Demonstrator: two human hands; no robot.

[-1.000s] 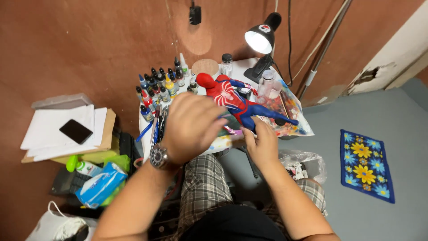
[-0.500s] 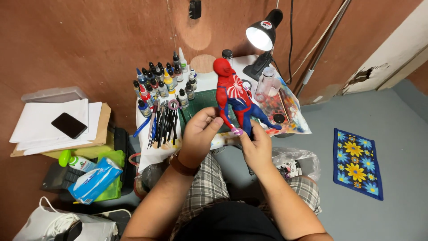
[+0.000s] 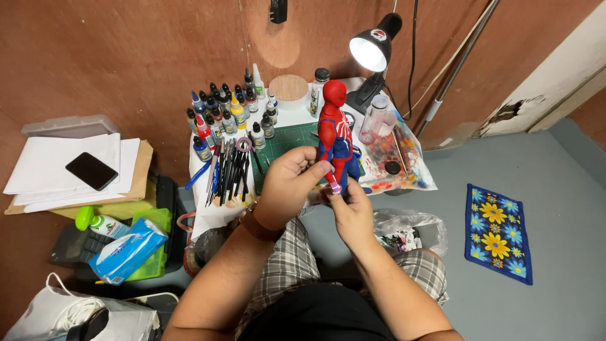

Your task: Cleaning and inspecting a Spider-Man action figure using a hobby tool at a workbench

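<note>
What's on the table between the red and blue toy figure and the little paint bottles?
In the head view, a green cutting mat lies between the figure and the paint bottles, with dark brushes along its left edge.

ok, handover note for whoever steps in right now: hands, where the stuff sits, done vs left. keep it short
Left hand: fingers closed on the red and blue figure at its legs, holding it upright over the green cutting mat.
Right hand: fingertips pinch the figure's lower leg or foot from below.
Things: paint bottles stand in rows at the back left of the small table; brushes lie in front of them; the lit desk lamp shines from the back right; a paint-stained palette sheet lies on the right.
Done: figure is off the table, in both hands.
Left: no brush is in hand; I cannot tell what on the figure is unfinished.
</note>
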